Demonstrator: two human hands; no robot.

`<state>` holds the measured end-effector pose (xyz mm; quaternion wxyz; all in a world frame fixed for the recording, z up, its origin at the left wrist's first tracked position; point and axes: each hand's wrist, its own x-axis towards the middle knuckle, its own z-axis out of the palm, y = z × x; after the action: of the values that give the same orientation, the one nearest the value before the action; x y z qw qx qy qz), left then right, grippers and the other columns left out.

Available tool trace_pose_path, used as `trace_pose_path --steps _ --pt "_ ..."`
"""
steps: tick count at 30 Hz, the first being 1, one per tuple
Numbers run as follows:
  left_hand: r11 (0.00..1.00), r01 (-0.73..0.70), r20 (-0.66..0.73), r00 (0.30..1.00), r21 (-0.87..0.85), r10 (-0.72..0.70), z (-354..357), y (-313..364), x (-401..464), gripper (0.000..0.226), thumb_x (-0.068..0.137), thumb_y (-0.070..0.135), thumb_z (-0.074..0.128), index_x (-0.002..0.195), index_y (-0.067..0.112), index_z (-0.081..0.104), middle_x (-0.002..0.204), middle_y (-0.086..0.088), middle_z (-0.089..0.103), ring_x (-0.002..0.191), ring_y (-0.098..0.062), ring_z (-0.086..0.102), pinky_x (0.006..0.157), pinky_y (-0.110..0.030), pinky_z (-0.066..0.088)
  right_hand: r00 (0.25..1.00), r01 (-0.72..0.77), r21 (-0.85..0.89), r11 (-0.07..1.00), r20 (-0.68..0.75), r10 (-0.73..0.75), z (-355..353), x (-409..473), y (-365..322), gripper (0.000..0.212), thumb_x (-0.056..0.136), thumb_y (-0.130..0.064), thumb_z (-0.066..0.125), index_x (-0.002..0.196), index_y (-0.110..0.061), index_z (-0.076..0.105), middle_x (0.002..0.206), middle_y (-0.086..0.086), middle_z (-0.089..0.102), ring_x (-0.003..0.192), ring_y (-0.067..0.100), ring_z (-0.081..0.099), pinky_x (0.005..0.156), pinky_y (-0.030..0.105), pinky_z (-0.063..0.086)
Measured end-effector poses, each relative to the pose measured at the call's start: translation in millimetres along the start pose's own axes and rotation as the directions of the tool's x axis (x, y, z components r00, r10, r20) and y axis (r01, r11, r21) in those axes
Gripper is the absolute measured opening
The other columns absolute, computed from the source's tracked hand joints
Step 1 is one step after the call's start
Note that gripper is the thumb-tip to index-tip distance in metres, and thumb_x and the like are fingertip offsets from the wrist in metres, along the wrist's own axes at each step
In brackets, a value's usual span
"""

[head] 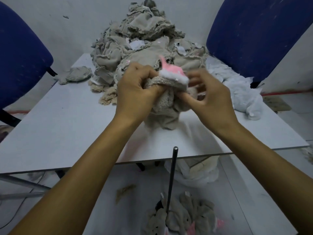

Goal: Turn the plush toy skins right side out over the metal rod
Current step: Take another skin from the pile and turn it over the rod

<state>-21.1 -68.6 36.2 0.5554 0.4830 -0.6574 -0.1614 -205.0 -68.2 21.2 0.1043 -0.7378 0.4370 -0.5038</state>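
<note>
Table fills the middle of frame, grey-white, with two blue chairs at upper left and upper right. Big heap of beige inside-out skins sits top centre on the table. White fluffy pile at right edge of the table. A lone beige piece lies left of the heap. Finished toys lie on the floor, bottom centre.

The skin I'm working is held up at frame centre, above the table, between both hands. A pink-and-white part has popped out on top; the rest hangs beige and bunched.

Left hand grips the skin's left side, fingers curled into the fabric. Right hand pinches the right edge with thumb and fingers; it's blurred, so I can't tell the exact finger placement.

Metal rod stands upright at lower centre, tip well below the skin and apart from it.

Risks as I judge them:
- Skin isn't over the rod, so limbs may stay unturned if I finish by hand only.
- Pulling hard at the opening could tear a seam.
- Lowering it off-line could miss the opening, and the rod would snag or poke through the fabric.
</note>
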Motion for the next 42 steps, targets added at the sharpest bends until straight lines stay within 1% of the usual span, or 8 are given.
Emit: trace_pose_path --steps 5,8,11,19,24,29,34,42 --pt "0.998 -0.038 -0.058 0.998 0.041 0.04 -2 6 1 0.012 0.075 0.022 0.072 0.082 0.013 0.068 0.087 -0.009 0.056 0.081 -0.028 0.056 0.07 -0.044 0.05 0.982 0.129 -0.111 0.985 -0.124 -0.142 -4 5 1 0.02 0.09 -0.023 0.07 0.108 -0.013 0.07 0.103 -0.007 0.06 0.092 0.002 0.053 0.08 0.016 0.047" --pt "0.986 -0.075 -0.012 0.997 0.148 0.077 2 6 -6 0.011 0.078 0.021 0.072 0.083 0.013 0.066 0.09 -0.009 0.059 0.08 -0.023 0.052 0.07 -0.041 0.046 0.999 0.042 -0.101 0.994 0.009 -0.041 -4 0 2 0.023 0.09 -0.024 0.071 0.112 -0.017 0.072 0.104 -0.004 0.065 0.093 0.009 0.058 0.081 0.033 0.054" --pt "0.991 -0.093 -0.032 0.995 0.099 0.097 2 5 -8 0.012 0.085 0.022 0.072 0.088 0.012 0.065 0.087 -0.004 0.061 0.075 -0.013 0.049 0.065 -0.029 0.04 0.974 0.144 -0.055 0.988 -0.168 -0.151 -13 3 0 0.023 0.091 -0.03 0.069 0.111 -0.02 0.071 0.103 -0.008 0.067 0.092 0.005 0.061 0.076 0.02 0.053" --pt "0.995 -0.092 -0.006 0.996 0.032 0.092 2 4 -8 0.017 0.081 0.019 0.078 0.089 0.007 0.07 0.088 -0.006 0.066 0.08 -0.02 0.058 0.071 -0.039 0.05 0.989 0.121 -0.145 0.982 -0.066 -0.132 -16 1 10 0.023 0.089 -0.029 0.07 0.109 -0.016 0.073 0.097 -0.018 0.063 0.084 0.002 0.058 0.075 0.023 0.049" --pt "0.938 -0.321 -0.25 0.905 0.128 0.344 3 23 -7 0.017 0.088 0.029 0.071 0.089 0.012 0.067 0.08 0.012 0.055 0.073 0.008 0.046 0.065 -0.013 0.037 0.994 0.077 -0.062 0.995 -0.071 -0.081 -5 -8 3 0.026 0.095 -0.031 0.063 0.093 -0.006 0.067 0.074 -0.001 0.065 0.066 0.011 0.063 0.058 0.032 0.05" --pt "0.973 -0.132 0.199 0.975 0.191 0.093 -8 11 1 0.019 0.077 0.025 0.082 0.09 0.014 0.075 0.086 -0.001 0.063 0.081 -0.021 0.059 0.074 -0.034 0.048 0.991 -0.05 -0.172 0.984 0.11 0.07 -2 -8 17 0.02 0.097 -0.025 0.062 0.092 -0.006 0.066 0.089 0.005 0.058 0.082 0.02 0.052 0.07 0.031 0.04" --pt "0.989 -0.087 0.052 0.995 0.116 0.081 -16 7 5 0.018 0.083 0.031 0.073 0.08 0.014 0.069 0.08 -0.003 0.063 0.076 -0.019 0.055 0.069 -0.033 0.042 0.979 0.014 -0.131 0.991 -0.201 -0.04 -6 -8 13 0.02 0.099 -0.03 0.054 0.087 -0.015 0.058 0.087 -0.002 0.05 0.072 0.007 0.043 0.061 0.014 0.033" --pt "0.989 -0.131 -0.043 0.99 0.072 0.134 -12 14 3 0.016 0.086 0.027 0.07 0.085 0.011 0.066 0.081 -0.002 0.06 0.074 -0.011 0.05 0.07 -0.033 0.043 0.981 0.02 -0.065 0.998 -0.189 -0.031 -2 -7 6 0.023 0.097 -0.029 0.053 0.083 -0.01 0.057 0.085 0.001 0.05 0.074 0.011 0.046 0.062 0.024 0.035"
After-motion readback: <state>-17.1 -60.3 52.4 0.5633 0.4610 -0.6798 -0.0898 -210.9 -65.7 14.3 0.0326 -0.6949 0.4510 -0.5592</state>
